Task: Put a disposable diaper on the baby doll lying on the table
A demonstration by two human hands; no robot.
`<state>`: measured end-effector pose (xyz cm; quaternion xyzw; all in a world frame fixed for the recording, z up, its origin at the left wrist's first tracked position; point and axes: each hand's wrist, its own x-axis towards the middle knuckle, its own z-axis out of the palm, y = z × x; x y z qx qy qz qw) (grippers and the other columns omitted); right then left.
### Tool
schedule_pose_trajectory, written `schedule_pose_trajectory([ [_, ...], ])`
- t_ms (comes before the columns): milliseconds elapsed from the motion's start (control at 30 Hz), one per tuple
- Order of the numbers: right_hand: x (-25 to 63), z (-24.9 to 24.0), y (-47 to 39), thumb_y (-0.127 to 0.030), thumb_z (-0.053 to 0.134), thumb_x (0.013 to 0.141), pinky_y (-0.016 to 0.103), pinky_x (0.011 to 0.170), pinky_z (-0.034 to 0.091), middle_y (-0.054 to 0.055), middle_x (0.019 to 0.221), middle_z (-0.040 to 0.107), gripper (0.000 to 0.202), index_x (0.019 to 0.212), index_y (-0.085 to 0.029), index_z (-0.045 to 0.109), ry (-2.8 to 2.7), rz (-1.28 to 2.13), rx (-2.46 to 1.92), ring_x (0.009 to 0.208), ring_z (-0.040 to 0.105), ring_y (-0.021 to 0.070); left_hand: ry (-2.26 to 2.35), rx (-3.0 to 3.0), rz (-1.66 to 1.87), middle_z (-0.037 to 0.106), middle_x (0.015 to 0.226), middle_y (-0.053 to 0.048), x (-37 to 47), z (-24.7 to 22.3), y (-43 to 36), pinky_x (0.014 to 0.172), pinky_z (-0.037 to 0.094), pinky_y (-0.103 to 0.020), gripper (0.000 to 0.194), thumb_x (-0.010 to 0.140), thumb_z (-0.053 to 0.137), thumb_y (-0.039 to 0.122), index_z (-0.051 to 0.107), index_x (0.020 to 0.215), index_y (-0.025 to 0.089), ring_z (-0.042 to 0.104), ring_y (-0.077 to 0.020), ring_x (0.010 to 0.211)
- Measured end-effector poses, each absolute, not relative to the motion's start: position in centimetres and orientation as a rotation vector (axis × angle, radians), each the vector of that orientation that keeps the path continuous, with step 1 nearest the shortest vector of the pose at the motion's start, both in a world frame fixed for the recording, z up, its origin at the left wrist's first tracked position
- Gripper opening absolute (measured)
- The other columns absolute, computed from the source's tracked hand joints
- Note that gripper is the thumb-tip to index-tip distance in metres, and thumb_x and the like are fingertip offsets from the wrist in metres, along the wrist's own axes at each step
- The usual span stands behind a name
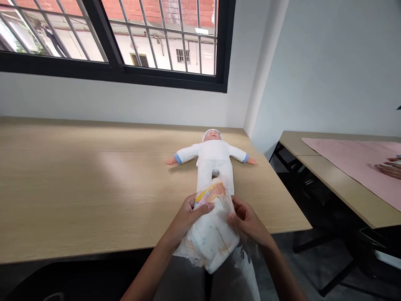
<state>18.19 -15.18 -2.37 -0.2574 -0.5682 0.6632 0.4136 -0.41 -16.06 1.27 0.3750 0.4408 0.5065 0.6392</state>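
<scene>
A folded white diaper (213, 238) in a crinkled clear plastic wrapper hangs over the table's front edge, between my hands. My left hand (192, 213) grips its left side, thumb laid across the front. On the other side, my right hand (247, 219) pinches the wrapper's right edge. A yellow and orange print shows near the top of the package. Just beyond it a baby doll (214, 152) lies on its back, arms spread, in a white outfit with blue cuffs and a white hat. The package hides the doll's lower legs.
The doll lies near the right end of a light wooden table (94, 188). A barred window (163, 37) is in the wall behind. Across a gap at right, a second table bears a pink cloth (360, 163), with another person's hand (390, 167) over it.
</scene>
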Motion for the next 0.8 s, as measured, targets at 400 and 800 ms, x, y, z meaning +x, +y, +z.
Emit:
schedule_pose_trajectory([
  [400, 17.4, -5.9, -14.0, -0.036, 0.073, 0.079, 0.028, 0.074, 0.055, 0.005, 0.095, 0.072, 0.033, 0.106, -0.019, 0.064, -0.817, 1.599, -0.819, 0.080, 0.067, 0.0180, 0.802, 0.711, 1.183, 0.068, 0.082, -0.001, -1.9, -2.1, -14.8, 0.068, 0.053, -0.023, 0.033, 0.064, 0.083, 0.031, 0.064, 0.087, 0.018, 0.064, -0.0154, 0.073],
  [800, 17.5, -5.9, -14.0, -0.038, 0.077, 0.073, 0.032, 0.074, 0.057, 0.007, 0.096, 0.073, 0.037, 0.102, -0.017, 0.066, -0.686, 1.560, -0.869, 0.083, 0.070, 0.0227, 0.890, 0.484, 1.332, 0.068, 0.083, 0.000, -2.7, -4.4, -14.3, 0.073, 0.052, -0.024, 0.042, 0.058, 0.084, 0.038, 0.065, 0.089, 0.019, 0.065, -0.0176, 0.079],
])
